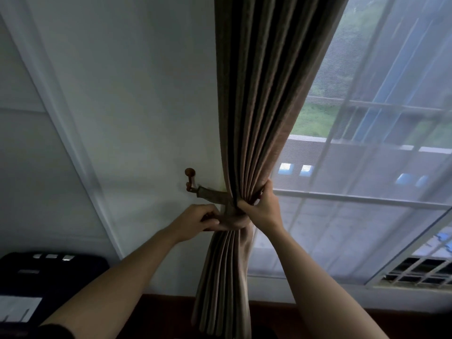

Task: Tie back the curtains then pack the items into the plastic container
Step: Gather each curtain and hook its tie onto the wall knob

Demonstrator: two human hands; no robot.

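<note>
A brown pleated curtain (264,106) hangs beside the window and is gathered into a bunch at waist height. A matching fabric tieback (214,193) runs from a wooden wall hook (190,178) to the bunch and wraps under it. My right hand (263,207) grips the gathered curtain from the right side, fingers curled round the folds. My left hand (198,222) pinches the free end of the tieback just left of the bunch, below the hook. The plastic container is not in view.
A sheer white curtain (367,167) covers the window on the right, with a railing outside. A dark case (49,272) sits at lower left against the white wall. A grille (420,270) shows at lower right.
</note>
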